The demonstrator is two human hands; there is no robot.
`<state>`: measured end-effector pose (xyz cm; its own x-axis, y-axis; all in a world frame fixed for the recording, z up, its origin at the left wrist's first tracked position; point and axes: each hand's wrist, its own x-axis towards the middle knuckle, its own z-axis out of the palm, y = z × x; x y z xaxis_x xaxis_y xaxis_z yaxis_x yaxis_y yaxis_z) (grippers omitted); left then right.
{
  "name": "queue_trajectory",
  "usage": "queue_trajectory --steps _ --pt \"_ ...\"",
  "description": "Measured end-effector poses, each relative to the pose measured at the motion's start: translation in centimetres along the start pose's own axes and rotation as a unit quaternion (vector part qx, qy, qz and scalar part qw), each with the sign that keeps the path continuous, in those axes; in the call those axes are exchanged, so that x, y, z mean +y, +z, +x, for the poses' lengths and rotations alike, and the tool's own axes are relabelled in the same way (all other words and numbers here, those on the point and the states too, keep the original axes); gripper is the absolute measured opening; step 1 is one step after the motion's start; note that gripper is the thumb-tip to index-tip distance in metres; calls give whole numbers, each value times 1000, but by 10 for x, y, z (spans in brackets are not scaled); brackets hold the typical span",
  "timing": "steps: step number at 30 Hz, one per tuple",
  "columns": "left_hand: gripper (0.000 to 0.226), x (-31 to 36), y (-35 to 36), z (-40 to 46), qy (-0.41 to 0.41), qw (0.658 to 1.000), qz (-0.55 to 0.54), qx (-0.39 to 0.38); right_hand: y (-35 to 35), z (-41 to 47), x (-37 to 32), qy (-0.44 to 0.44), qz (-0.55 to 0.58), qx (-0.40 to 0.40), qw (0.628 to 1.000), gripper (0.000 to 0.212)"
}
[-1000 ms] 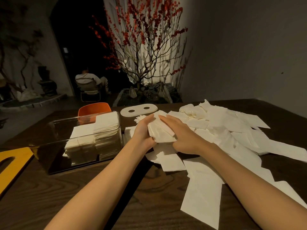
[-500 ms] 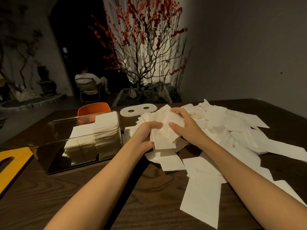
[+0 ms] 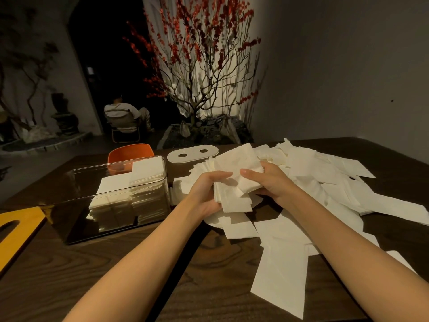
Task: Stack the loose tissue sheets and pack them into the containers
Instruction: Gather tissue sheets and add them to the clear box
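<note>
A thick bundle of white tissue sheets (image 3: 234,173) is held upright above the table between both hands. My left hand (image 3: 206,194) grips its left side from below, fingers curled round the edge. My right hand (image 3: 269,180) grips the right side, thumb on the front. Loose tissue sheets (image 3: 325,182) lie spread over the table's right half, with longer sheets (image 3: 281,268) nearer me. A clear plastic container (image 3: 76,219) stands at the left, holding two neat stacks of tissue (image 3: 130,196).
A white oval lid with two holes (image 3: 192,153) lies behind the bundle. An orange container (image 3: 130,154) sits behind the clear one. A yellow lid (image 3: 16,231) lies at the left table edge. A person sits on a chair far back, beside a red-flowered tree.
The bundle came up off the loose pile. Both hands shifted from pressing on it to gripping its sides, and it now stands more upright.
</note>
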<state>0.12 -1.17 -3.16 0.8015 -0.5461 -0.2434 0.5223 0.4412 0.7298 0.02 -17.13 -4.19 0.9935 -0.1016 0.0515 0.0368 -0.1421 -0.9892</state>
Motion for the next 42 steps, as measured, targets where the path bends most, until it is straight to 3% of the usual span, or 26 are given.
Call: queue_trajectory --steps 4,6,9,13,15,18,20,23,28,32,37,42 --pt "33 2 -5 3 -21 1000 -7 2 1 -3 -2 15 28 25 999 22" --pt "31 4 -7 4 -21 1000 -16 10 0 -2 -4 37 85 63 994 30" --pt "46 5 -10 7 -13 998 -56 15 -3 -3 -10 80 171 102 977 32" --pt "36 4 -12 9 9 996 -92 15 -6 -5 -11 103 261 53 958 15" --pt "27 3 -12 10 11 996 -86 10 -4 -8 -11 93 245 -8 965 6" --pt "59 1 -11 12 16 996 -87 -21 5 -11 -9 91 181 -45 978 12" --pt "68 0 -9 11 26 996 -77 -37 12 -11 -7 98 137 -47 985 26" --pt "47 -1 -8 11 30 997 -63 -17 17 -11 -5 91 79 -60 991 25" --pt "23 -2 -10 16 41 997 -62 14 18 -9 -8 109 43 2 993 21" --pt "25 -3 -8 14 31 998 -52 17 19 -9 -5 83 -23 36 996 16" --pt "26 -4 -7 11 17 999 -27 4 18 -8 -3 43 -65 -13 997 30" --pt "36 0 -14 11 35 994 -104 -24 11 -5 -3 22 -94 12 995 18"
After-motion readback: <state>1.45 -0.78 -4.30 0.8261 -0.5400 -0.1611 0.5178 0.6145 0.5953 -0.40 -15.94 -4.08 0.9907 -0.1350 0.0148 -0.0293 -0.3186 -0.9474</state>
